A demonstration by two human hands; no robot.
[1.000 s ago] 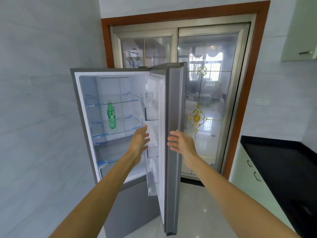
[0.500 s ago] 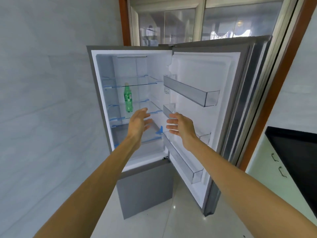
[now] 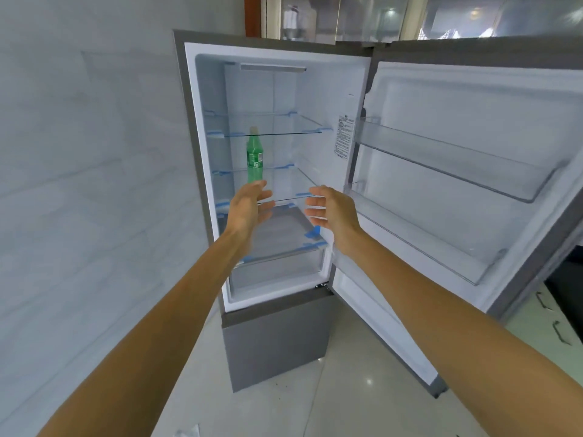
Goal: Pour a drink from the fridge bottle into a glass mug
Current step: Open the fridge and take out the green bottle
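Observation:
A green plastic bottle (image 3: 254,156) stands upright on the middle glass shelf (image 3: 284,171) of the open fridge (image 3: 202,146). My left hand (image 3: 247,206) reaches in just below the bottle, fingers relaxed and apart, holding nothing; its fingertips hide the bottle's base. To the right, my right hand (image 3: 331,211) hovers in front of the fridge's opening with its fingers loosely spread, also holding nothing. No glass mug is in view.
The fridge door (image 3: 467,184) stands wide open to the right, with clear door bins (image 3: 448,165). A grey lower drawer front (image 3: 274,348) sits below. A tiled wall (image 3: 88,184) is on the left, pale cabinets (image 3: 549,329) on the right, and glossy floor (image 3: 331,402) underneath.
The door has swung from edge-on to wide open on the right. The view has closed in on the fridge, and both hands have moved forward, the left up to the bottle's base.

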